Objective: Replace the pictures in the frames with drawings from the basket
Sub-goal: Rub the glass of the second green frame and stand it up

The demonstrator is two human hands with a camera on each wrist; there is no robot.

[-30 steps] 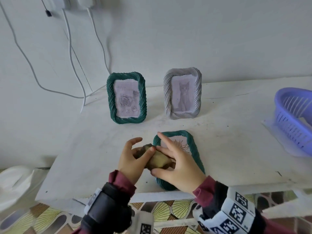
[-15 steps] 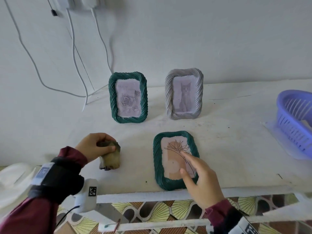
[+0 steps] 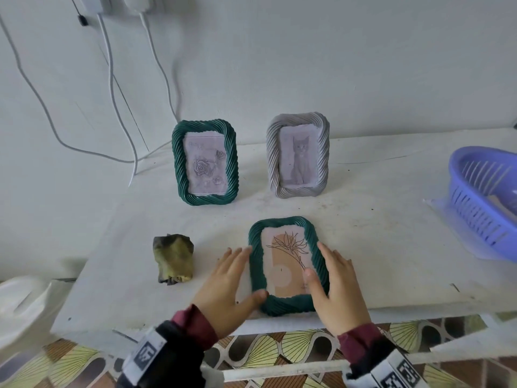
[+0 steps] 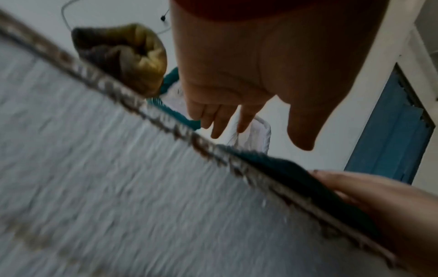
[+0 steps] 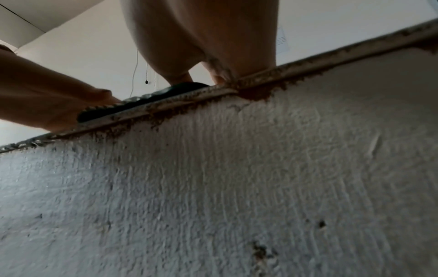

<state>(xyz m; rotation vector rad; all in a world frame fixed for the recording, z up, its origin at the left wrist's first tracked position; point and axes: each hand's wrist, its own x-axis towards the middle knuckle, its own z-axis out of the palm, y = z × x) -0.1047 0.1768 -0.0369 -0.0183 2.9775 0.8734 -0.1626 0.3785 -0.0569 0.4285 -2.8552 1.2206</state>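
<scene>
A dark green frame (image 3: 288, 303) lies flat near the table's front edge, and it shows a line drawing of a flower (image 3: 288, 247) on a tan shape. My left hand (image 3: 229, 278) rests flat along its left side with straight fingers, thumb at the lower left corner. Flat along the right side lies my right hand (image 3: 335, 278), its thumb on the frame's inner right rim. Two frames stand upright at the back: a green frame (image 3: 205, 197) with a rose picture and a grey frame (image 3: 298, 189) with a cat picture. In the left wrist view my left hand (image 4: 237, 93) hangs with loose fingers above the lying frame (image 4: 284, 168).
A crumpled olive cloth (image 3: 174, 257) sits on the table left of my left hand. A purple slotted basket (image 3: 481, 197) stands at the right edge on a plastic sheet. White cables (image 3: 112, 79) run down the wall. The table's (image 3: 391, 247) front edge is just under my wrists.
My left hand set the olive cloth down at the left and returned to the frame's left side. The right hand slid from the picture's face to the frame's right side.
</scene>
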